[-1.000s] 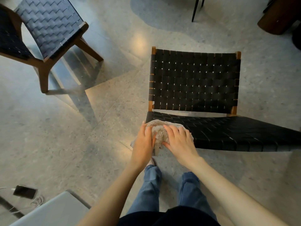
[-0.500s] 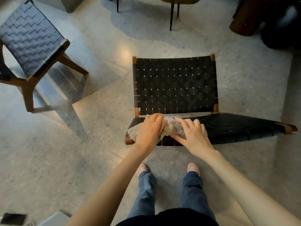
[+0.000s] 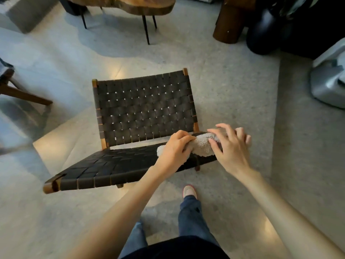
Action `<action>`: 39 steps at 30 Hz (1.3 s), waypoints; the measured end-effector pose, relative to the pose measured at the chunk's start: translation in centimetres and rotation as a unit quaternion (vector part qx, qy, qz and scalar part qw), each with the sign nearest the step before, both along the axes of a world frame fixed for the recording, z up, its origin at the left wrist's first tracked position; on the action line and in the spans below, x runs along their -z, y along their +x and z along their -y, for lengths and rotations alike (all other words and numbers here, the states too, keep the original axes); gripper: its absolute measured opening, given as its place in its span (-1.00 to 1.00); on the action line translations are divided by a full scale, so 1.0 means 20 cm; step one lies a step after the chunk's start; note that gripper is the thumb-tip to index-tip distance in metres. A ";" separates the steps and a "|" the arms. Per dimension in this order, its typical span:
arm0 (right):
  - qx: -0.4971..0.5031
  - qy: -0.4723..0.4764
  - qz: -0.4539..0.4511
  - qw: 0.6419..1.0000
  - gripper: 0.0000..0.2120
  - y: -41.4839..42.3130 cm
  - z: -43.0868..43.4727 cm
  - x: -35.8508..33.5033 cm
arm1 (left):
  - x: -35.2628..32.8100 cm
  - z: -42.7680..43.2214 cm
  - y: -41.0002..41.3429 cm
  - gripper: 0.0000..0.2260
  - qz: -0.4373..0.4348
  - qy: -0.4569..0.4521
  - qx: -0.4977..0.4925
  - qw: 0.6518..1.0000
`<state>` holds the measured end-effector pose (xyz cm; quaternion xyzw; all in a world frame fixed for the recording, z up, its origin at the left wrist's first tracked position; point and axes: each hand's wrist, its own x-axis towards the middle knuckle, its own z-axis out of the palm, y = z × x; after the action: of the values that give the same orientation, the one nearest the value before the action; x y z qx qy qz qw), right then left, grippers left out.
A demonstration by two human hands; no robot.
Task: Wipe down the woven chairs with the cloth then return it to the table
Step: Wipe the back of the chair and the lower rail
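Head view: woven chair (image 3: pixel 143 109) in mid frame, black straps on a wood frame, standing on a pale speckled floor (image 3: pixel 233 90). Its backrest (image 3: pixel 145 101) faces the camera and its seat (image 3: pixel 112 165) runs out to the lower left.

The cloth (image 3: pixel 202 144) is beige and fluffy. It lies bunched on the seat's far right corner, just beside the right backrest post.

The left hand (image 3: pixel 173 150) grips the cloth's left end, with its fingers (image 3: pixel 183 136) curled and clamped into the fabric. The right hand (image 3: pixel 231 148) is over the cloth's right end, its fingers (image 3: pixel 223 126) spread apart and raised. Its thumb is against the cloth. This hand is a bit blurred.

A second woven chair (image 3: pixel 11 86) is cut off at the left edge, well apart from the first. A wooden worktop (image 3: pixel 121 4) on thin black legs sits at the top. To its right are a wood stump (image 3: pixel 231 21) and a dark pot (image 3: pixel 265 28). A grey appliance (image 3: pixel 330 81) is at the right edge. At the bottom are jeans (image 3: pixel 192 217) and one shoe (image 3: pixel 189 191), near the seat's front edge.
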<state>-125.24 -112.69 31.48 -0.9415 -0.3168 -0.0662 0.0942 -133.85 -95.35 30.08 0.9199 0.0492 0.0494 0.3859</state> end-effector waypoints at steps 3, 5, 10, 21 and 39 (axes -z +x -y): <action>0.018 -0.001 0.026 0.999 -0.71 0.14 0.24 0.01 | 0.00 0.22 0.17 -0.73 -0.005 -0.020 0.016 1.000; 0.054 -0.014 0.010 0.998 -0.66 0.19 0.39 0.05 | 0.03 0.33 0.26 -0.69 -0.028 -0.011 0.046 0.998; 0.099 0.058 -0.281 0.953 -0.54 0.18 0.56 0.26 | 0.13 0.46 0.33 -0.72 -0.156 -0.045 0.077 0.984; -0.093 0.085 -0.050 0.991 -0.73 0.34 0.43 0.42 | 0.20 0.56 0.24 -0.65 -0.138 -0.003 -0.041 0.990; -0.028 0.120 -0.088 0.989 -0.80 0.07 0.45 0.29 | 0.18 0.60 0.16 -0.67 -0.063 0.093 -0.036 0.993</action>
<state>-123.83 -121.68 25.64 -0.9163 -0.3235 -0.0181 0.2355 -130.56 -107.40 26.51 0.9506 0.1015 0.0097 0.2931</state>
